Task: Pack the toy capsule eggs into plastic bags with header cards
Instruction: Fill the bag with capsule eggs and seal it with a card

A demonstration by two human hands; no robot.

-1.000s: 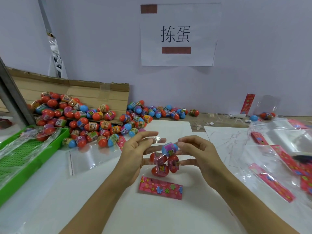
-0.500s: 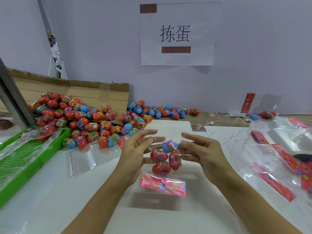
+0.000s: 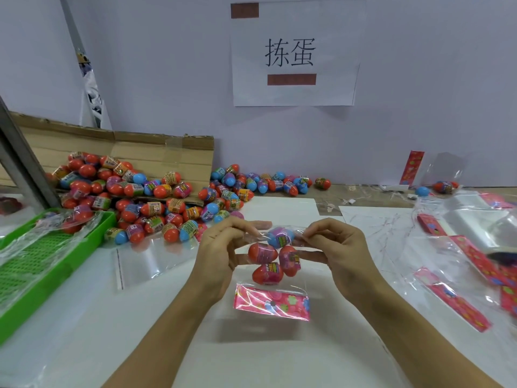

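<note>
We see L hand (image 3: 221, 253) + R hand (image 3: 335, 253) grip pinching bag (image 3: 275, 264) top edges | egg pile (image 3: 156, 203) near L | bare worktop (image 3: 167, 317) below.

The bag (image 3: 272, 264) is clear, holding three red eggs and one blue-and-purple egg (image 3: 280, 237), each with a bright printed band. Its header card (image 3: 272, 302) below them is pink with a flower pattern. Left of the bag, the egg pile (image 3: 145, 197) is mostly red with some blue, against a brown carton (image 3: 156, 152). The tray (image 3: 42, 261) left of the pile is green.
</note>
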